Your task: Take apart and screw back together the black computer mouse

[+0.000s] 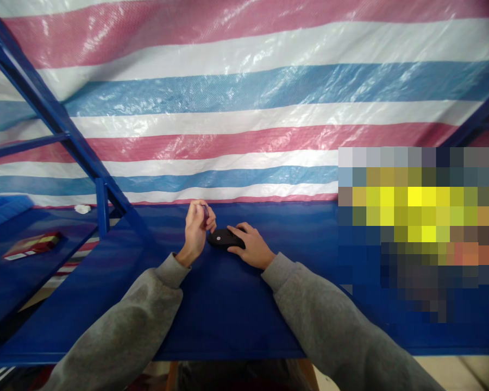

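Observation:
In the head view, a black computer mouse with a small pale round mark near its left end lies on the blue tabletop. My right hand grips its right end, thumb on the near side and fingers over the far side. Just left of the mouse, my left hand is raised with its fingers curled in a pinch. Between those fingers shows a small dark purplish object, mostly hidden, whose kind I cannot make out.
Behind the table hangs a striped plastic sheet. A blue metal frame post slants at left. Beyond it are a red box, a crumpled white piece and a blue bin. A pixelated area covers the right side.

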Demonstrator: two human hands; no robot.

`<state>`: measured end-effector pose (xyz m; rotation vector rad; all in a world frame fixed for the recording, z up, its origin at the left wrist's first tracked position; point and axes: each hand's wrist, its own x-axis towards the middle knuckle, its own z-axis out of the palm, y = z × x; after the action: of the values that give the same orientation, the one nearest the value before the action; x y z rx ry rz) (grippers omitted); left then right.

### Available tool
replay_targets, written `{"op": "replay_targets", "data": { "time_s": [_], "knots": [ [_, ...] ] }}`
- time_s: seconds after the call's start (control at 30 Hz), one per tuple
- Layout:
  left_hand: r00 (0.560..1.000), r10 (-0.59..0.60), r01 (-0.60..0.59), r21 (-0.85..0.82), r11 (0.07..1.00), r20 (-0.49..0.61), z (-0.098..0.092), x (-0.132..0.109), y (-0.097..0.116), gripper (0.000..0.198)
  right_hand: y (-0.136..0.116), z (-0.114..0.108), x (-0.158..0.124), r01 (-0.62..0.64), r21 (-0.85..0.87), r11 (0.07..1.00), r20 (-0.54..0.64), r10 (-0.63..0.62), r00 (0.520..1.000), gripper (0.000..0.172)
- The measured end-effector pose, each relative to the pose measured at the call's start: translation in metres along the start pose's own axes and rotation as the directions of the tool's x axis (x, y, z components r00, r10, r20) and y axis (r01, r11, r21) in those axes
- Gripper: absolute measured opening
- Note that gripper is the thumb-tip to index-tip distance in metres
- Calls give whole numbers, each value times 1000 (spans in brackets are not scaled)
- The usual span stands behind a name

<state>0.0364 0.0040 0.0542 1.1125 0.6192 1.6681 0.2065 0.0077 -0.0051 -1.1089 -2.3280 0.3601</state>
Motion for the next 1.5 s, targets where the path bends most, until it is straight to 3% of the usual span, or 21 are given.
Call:
{"op": "replay_targets", "data": {
  "time_s": [0.13, 0.33, 0.5, 0.67, 0.87, 1.07, 1.27, 1.5],
  "knots": [
    [1000, -23, 23, 20, 1000, 0, 0, 0, -1, 40, 0, 0, 0, -3, 0, 1000, 9, 3, 1000, 60],
    [1000, 17, -17, 3, 1000, 7, 0, -1, -1, 27, -1, -1, 0, -8, 2, 1000, 7, 8, 1000, 59],
    [1000, -28, 28, 29, 999, 10, 1, -1, -1, 40, -1, 0, 0, -6, -1, 1000, 9, 6, 1000, 59],
    [1000, 12, -12, -7, 1000, -9, 0, -1, -1, 28, 0, 0, 0, -3, -5, 1000, 5, 3, 1000, 60],
    [1000, -30, 30, 27, 999, 1, -1, 0, -2, 41, 0, 0, 0, -1, -3, 1000, 2, 1, 1000, 59],
    [1000, 20, -20, 8, 1000, 10, 0, -2, -1, 25, 1, 0, 0, 0, -3, 1000, 4, 0, 1000, 60],
    [1000, -12, 12, 30, 999, 1, -1, 0, -1, 39, -1, -1, 0, -7, -10, 1000, 14, 7, 1000, 60],
    [999, 37, -37, 23, 999, -3, -1, -1, -1, 26, -1, -1, 0, -6, 2, 1000, 5, 6, 1000, 60]
  ]
}}
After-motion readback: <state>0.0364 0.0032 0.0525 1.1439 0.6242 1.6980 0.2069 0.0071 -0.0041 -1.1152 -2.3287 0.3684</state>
